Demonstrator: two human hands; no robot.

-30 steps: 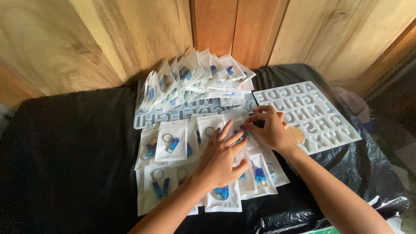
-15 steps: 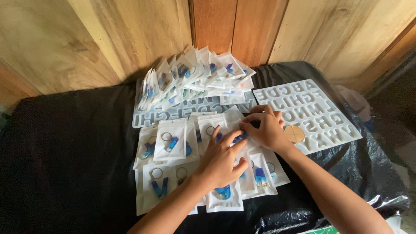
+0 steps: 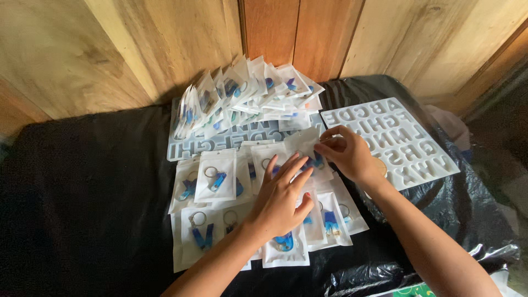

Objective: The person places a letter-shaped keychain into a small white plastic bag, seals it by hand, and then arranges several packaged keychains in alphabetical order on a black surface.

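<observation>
Several small clear pouches, each holding a blue keychain with a ring, lie in rows on a black plastic sheet. My left hand lies flat on the pouches in the middle, fingers spread. My right hand pinches the top edge of one pouch that rests on the rows. Behind them a fanned stack of more pouches leans toward the wooden wall.
A white letter mould lies to the right of my right hand. A second mould is partly covered by the stack. A round tan disc peeks out by my right wrist. Wooden planks close the back.
My right hand has lifted and turned the pouch's top edge slightly. My left hand has slid a little forward over the pouches.
</observation>
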